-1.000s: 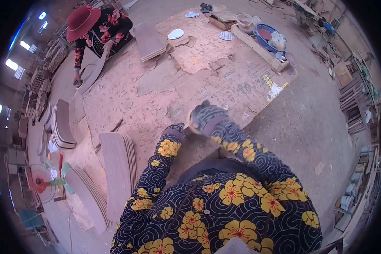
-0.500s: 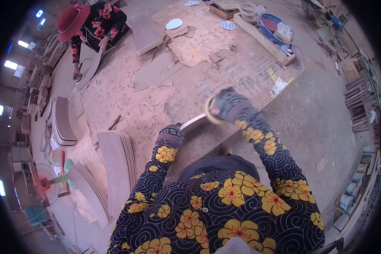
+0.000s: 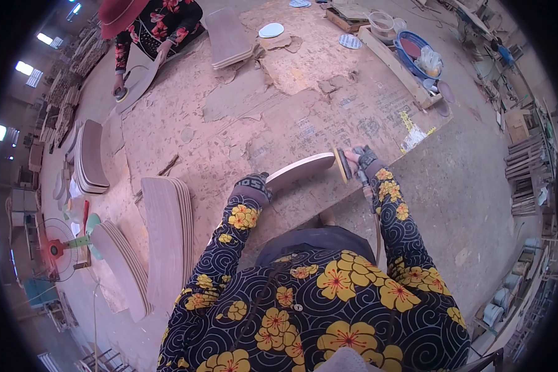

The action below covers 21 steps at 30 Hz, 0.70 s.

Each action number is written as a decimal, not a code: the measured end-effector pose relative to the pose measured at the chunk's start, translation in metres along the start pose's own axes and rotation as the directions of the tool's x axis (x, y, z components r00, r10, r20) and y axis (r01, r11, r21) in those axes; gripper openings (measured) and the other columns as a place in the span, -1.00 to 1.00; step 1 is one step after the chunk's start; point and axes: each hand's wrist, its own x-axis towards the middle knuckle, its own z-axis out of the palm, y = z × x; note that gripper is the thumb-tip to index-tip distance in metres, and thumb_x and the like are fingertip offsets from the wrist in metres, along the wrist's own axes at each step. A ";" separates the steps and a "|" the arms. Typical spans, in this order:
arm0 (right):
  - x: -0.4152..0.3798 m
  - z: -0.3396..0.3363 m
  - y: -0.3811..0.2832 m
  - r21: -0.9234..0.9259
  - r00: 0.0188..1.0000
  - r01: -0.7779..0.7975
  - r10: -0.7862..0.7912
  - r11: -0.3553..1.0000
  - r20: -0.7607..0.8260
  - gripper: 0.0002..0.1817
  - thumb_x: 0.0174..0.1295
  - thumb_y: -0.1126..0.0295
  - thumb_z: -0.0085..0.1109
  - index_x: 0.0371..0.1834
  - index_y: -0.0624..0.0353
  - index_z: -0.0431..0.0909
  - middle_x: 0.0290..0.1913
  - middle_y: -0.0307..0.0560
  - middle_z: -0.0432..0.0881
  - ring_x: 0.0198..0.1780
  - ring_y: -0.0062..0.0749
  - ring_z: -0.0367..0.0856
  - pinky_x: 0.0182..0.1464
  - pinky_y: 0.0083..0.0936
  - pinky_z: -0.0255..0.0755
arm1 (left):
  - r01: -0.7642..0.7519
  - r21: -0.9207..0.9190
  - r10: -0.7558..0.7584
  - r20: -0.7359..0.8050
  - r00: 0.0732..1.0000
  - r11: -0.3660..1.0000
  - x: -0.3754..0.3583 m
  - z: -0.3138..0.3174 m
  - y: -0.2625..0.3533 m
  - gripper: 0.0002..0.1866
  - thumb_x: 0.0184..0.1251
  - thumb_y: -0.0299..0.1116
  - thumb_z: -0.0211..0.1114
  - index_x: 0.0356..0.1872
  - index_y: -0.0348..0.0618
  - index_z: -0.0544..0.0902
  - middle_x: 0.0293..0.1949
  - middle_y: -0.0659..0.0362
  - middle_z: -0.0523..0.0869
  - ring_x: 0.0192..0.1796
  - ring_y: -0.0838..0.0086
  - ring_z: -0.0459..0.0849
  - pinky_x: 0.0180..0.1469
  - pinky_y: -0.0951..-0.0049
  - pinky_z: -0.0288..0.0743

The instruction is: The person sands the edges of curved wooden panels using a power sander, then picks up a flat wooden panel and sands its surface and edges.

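Note:
A curved wooden panel [image 3: 302, 172] stands on edge over the work table [image 3: 279, 133], its pale rim facing up. My left hand [image 3: 253, 186], in a dark lettered glove, is closed on the panel's left end. At the opposite end my right hand [image 3: 363, 160], gloved with bare fingertips, grips a round sander [image 3: 342, 165]. The sander's yellowish pad is turned toward the panel's right end, close beside it. A hose [image 3: 377, 229] runs from the sander down past my right forearm.
Stacks of curved panels lie at the left [image 3: 167, 235], farther left [image 3: 92, 155] and at the back [image 3: 228, 37]. A co-worker [image 3: 158, 31] handles another panel at the back left. A blue basket [image 3: 415, 53] is at the back right; a fan [image 3: 57, 248] stands left.
My right hand has moved right with the sander and turned its pad to the panel's end, exposing more of the rim. My left hand keeps its hold. The view has shifted slightly.

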 end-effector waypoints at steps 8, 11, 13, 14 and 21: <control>-0.019 0.006 -0.042 -0.118 0.996 -0.093 0.092 0.989 -0.015 -0.52 0.16 0.01 0.46 0.06 -0.08 0.55 -0.24 -0.12 0.64 -0.35 -0.39 0.64 -0.39 -0.40 0.56 | -0.004 -0.014 0.003 -0.036 0.999 1.000 -0.008 -0.002 0.005 -0.43 0.40 -0.06 0.16 0.32 -0.17 0.52 0.18 -0.09 0.67 0.23 0.11 0.65 0.32 0.21 0.49; -0.041 0.022 -0.092 -0.598 0.959 0.263 -0.275 0.757 0.072 -0.47 0.11 0.01 0.48 0.08 -0.04 0.58 -0.14 -0.03 0.66 -0.12 -0.27 0.65 -0.10 -0.34 0.56 | 0.003 -0.040 -0.006 -0.071 0.997 0.999 -0.008 0.003 0.005 -0.43 0.40 -0.06 0.17 0.32 -0.17 0.52 0.17 -0.09 0.68 0.22 0.10 0.66 0.32 0.21 0.49; -0.056 0.040 -0.120 -0.710 0.952 0.277 -0.285 0.648 0.112 -0.41 0.06 -0.01 0.49 0.11 0.00 0.57 -0.02 0.05 0.66 0.06 -0.07 0.63 0.16 -0.29 0.47 | -0.014 -0.043 0.011 -0.080 0.997 0.999 -0.010 0.002 0.006 -0.44 0.39 -0.06 0.17 0.31 -0.17 0.53 0.15 -0.10 0.69 0.22 0.10 0.65 0.32 0.21 0.49; -0.059 0.045 -0.127 -0.737 0.963 0.247 -0.246 0.630 0.113 -0.38 0.04 -0.03 0.49 0.12 0.02 0.57 0.05 0.10 0.66 0.15 0.06 0.61 0.31 -0.25 0.41 | -0.022 -0.046 0.018 -0.086 0.996 0.999 -0.011 0.002 0.006 -0.45 0.39 -0.07 0.18 0.30 -0.17 0.53 0.15 -0.10 0.69 0.22 0.10 0.65 0.31 0.20 0.49; 0.022 -0.004 -0.016 -0.004 0.989 -0.061 0.061 0.998 0.134 -0.61 0.19 0.02 0.46 -0.03 -0.11 0.58 -0.25 -0.17 0.65 -0.37 -0.46 0.60 -0.44 -0.40 0.48 | -0.002 -0.044 0.001 -0.014 1.000 0.999 -0.003 -0.003 0.000 -0.47 0.39 -0.08 0.22 0.26 -0.17 0.55 0.17 -0.06 0.67 0.25 0.12 0.63 0.33 0.20 0.48</control>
